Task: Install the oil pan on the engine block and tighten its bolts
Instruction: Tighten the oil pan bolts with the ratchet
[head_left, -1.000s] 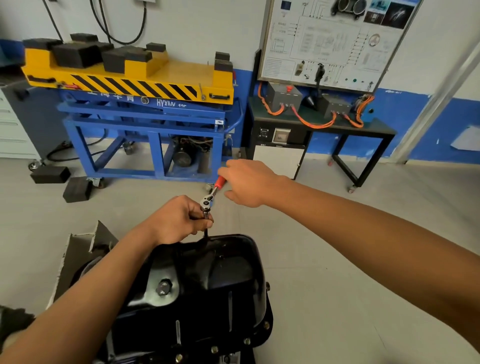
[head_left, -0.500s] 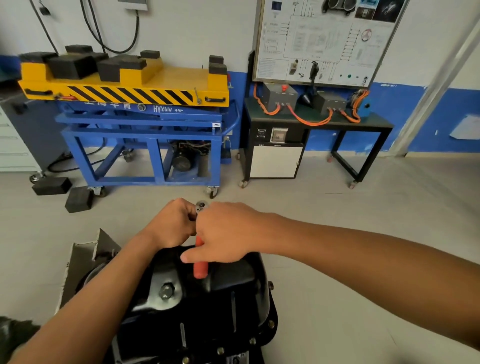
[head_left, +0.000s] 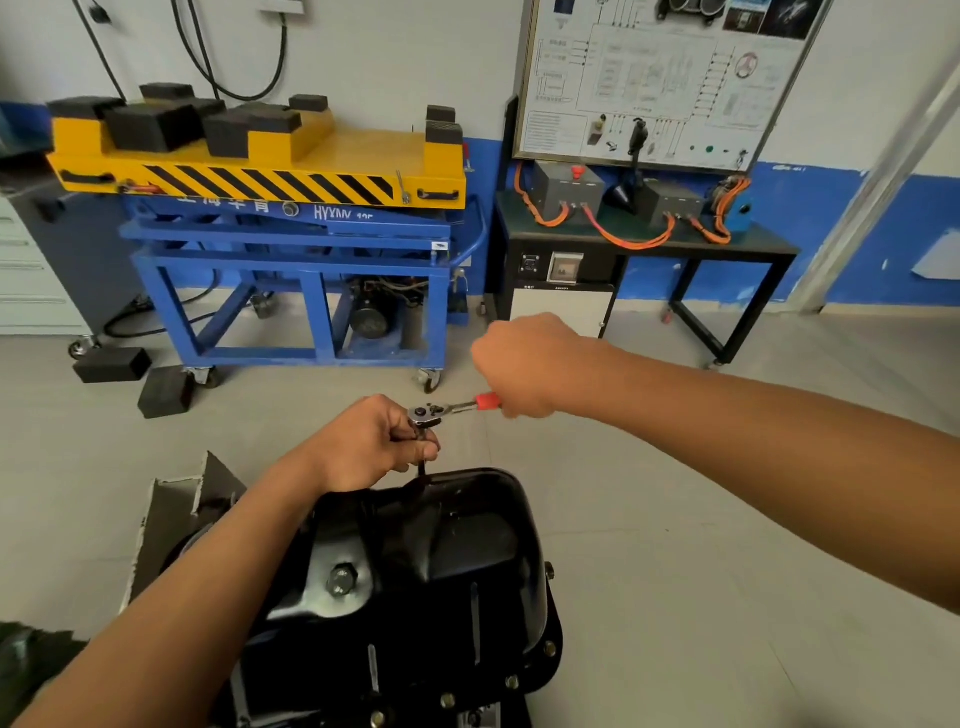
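The main risk is the socket slipping off the bolt at the pan's 12 o'clock edge. That bolt is hidden behind the rim, and the thin extension bar (head_left: 421, 467) stands tall above it, so a sideways pull on the handle could tilt the bar and round the bolt head or cross-thread it. Uneven tightening could also warp the flange and let it leak.

The left hand (head_left: 374, 441) has its grip pinched round the top of the bar, just under the ratchet (head_left: 427, 415), steadying it. The right hand (head_left: 519, 364) has its grip closed on the red handle, which points toward 2 o'clock.

The oil pan (head_left: 441, 545) fills the 6 o'clock part of the view, seated sump-up on the engine. It is glossy black pressed steel with stiffening ribs. A drain plug (head_left: 341, 579) sits at its 9 o'clock side, and bolts (head_left: 511, 682) line the flange from 4 to 6 o'clock.
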